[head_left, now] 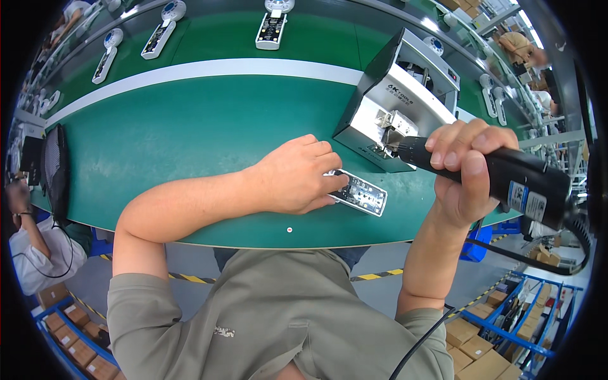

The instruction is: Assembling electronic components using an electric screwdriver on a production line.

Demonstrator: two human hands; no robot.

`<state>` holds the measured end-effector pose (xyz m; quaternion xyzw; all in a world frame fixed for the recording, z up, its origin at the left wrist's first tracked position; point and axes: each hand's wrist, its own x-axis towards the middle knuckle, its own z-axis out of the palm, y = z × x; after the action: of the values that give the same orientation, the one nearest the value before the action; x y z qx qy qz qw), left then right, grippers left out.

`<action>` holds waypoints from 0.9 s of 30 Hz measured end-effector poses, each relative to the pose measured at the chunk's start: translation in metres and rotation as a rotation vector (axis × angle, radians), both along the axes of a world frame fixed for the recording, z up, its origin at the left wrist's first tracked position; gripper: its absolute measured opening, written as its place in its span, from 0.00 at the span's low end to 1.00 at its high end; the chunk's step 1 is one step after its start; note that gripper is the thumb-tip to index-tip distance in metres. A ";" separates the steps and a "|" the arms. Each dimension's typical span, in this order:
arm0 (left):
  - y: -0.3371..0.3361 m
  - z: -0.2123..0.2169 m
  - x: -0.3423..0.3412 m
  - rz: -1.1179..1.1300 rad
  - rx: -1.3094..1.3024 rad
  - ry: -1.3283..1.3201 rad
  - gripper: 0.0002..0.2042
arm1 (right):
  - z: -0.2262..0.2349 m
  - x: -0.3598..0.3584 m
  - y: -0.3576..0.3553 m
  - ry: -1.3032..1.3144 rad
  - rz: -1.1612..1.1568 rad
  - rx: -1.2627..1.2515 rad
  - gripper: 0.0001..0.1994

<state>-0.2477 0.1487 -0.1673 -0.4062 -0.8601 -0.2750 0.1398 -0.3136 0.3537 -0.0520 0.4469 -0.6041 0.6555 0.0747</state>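
My right hand (472, 161) is wrapped round a black electric screwdriver (535, 183) with a cable at its rear end. The screwdriver's nose meets the metal outlet of a screw feeder (418, 107); the bit's very tip is too small to make out. My left hand (294, 176) is closed on one end of a white handheld device (362, 195), which lies on the green table with its circuit board facing up. That end of the device is hidden under my fingers. A tiny round white piece with a reddish centre (290, 230) lies near the table's front edge.
Beyond a white strip (202, 68), a green belt carries several similar devices with round heads, such as one (271, 30) at the middle. A black mesh bag (56, 168) stands at the table's left edge. Other people work at both sides. Boxes fill blue racks (516, 316) below.
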 end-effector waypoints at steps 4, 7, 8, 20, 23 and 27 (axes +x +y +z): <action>0.000 -0.004 0.002 0.013 0.013 0.000 0.14 | 0.000 0.008 0.005 -0.180 0.073 -0.043 0.13; -0.001 -0.005 0.003 0.022 0.029 0.004 0.14 | -0.004 0.023 0.024 -0.264 0.108 -0.066 0.15; -0.001 -0.005 0.002 0.023 0.031 0.010 0.14 | -0.006 0.029 0.033 -0.269 0.107 -0.062 0.15; 0.000 0.003 0.001 0.017 -0.021 -0.031 0.14 | -0.031 0.050 0.063 -0.328 0.076 -0.102 0.16; 0.002 0.001 0.001 0.019 -0.011 -0.030 0.14 | -0.031 0.050 0.064 -0.317 0.076 -0.102 0.16; 0.003 0.000 0.001 0.019 0.000 -0.034 0.14 | -0.031 0.052 0.063 -0.313 0.065 -0.100 0.15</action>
<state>-0.2469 0.1516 -0.1676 -0.3932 -0.8662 -0.2805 0.1280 -0.2618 0.4166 -0.0829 0.3545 -0.5603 0.7484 -0.0195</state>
